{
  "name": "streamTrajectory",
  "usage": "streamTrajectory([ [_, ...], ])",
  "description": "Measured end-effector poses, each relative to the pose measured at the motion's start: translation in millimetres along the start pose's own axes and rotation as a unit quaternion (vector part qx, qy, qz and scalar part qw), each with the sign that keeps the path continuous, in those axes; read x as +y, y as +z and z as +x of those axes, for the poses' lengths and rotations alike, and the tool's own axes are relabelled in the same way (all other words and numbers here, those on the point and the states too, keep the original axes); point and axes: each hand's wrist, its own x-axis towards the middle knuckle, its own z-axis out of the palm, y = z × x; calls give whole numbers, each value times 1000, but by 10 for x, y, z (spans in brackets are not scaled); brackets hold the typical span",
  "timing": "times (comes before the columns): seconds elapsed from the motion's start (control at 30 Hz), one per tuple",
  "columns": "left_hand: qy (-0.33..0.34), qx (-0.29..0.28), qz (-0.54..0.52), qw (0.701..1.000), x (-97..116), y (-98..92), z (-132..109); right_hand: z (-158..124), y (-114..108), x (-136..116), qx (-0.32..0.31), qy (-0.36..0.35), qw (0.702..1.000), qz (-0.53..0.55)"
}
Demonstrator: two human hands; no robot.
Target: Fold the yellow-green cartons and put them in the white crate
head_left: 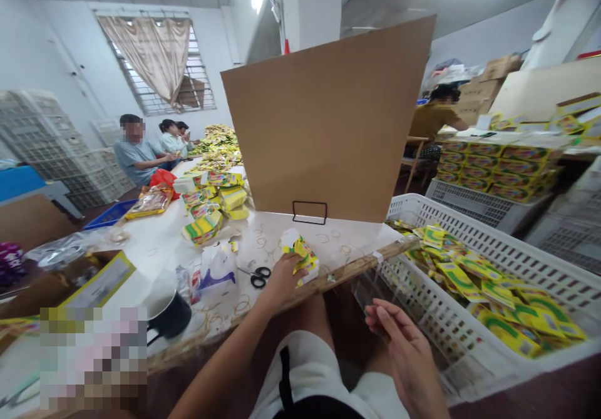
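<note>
My left hand (285,279) is closed over a small yellow, green and white packet bundle (306,257) at the table's front edge. Its fingers lie across the printed side, and part of the bundle is hidden under them. Above my lap, beside the white basket, is my right hand (399,334). Its thumb and fingers are pinched together; anything between them is too small to make out. Black-handled scissors (260,277) lie on the table left of my left hand. Several thin rubber bands (345,250) are scattered around the bundle.
A large cardboard sheet (328,124) stands upright at the back. The white basket (399,206) at right holds many yellow packets (464,279). Stacked packet bundles (218,200), a dark mug (171,315) and a tissue pack (218,272) occupy the left. Several people sit farther off.
</note>
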Motion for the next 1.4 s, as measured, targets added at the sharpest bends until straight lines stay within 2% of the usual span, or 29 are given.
streamTrajectory([
  [0.17,39,4,1,999,-23,-41,37,-15,34,-23,-11,16,1000,-13],
  [0.3,74,49,-6,996,14,-119,29,-54,83,-8,-16,23,999,-18],
  [0.4,105,123,-11,987,164,-166,-134,-100,143,-13,-24,42,999,-5],
  [0.47,155,146,-24,977,318,-172,-330,-129,184,-22,-36,62,997,12],
  [0.53,261,119,-45,957,480,-158,-546,-143,208,-28,-57,78,995,39],
  [0.57,337,89,-51,936,553,-147,-642,-142,209,-29,-69,82,993,56],
  [0.6,382,61,-58,921,617,-135,-722,-137,204,-29,-81,84,991,70],
  [0.63,411,37,-72,908,669,-121,-784,-128,194,-30,-92,82,989,79],
  [0.67,411,23,-93,907,709,-106,-826,-119,181,-33,-101,78,988,82],
  [0.7,378,20,-127,917,739,-91,-850,-111,168,-37,-107,73,989,77],
  [0.77,248,35,-237,938,778,-62,-853,-109,160,-48,-121,57,990,52],
  [0.8,169,36,-311,935,794,-49,-841,-117,168,-51,-131,51,989,40],
  [0.83,93,24,-388,916,810,-38,-823,-131,185,-51,-141,46,988,32],
  [0.9,-19,-33,-530,847,851,-21,-786,-170,238,-37,-158,49,985,38],
  [1.0,-110,-134,-663,728,926,-19,-756,-224,320,4,-158,55,983,77],
  [1.07,-131,-171,-702,679,970,-38,-747,-239,348,22,-150,51,983,90],
  [1.1,-133,-181,-710,668,985,-51,-742,-239,354,22,-147,45,984,87],
  [1.2,-125,-177,-705,675,992,-86,-716,-231,349,-10,-139,16,989,41],
  [1.4,-134,-100,-657,735,924,-38,-680,-265,360,-105,-151,-36,984,-82],
])
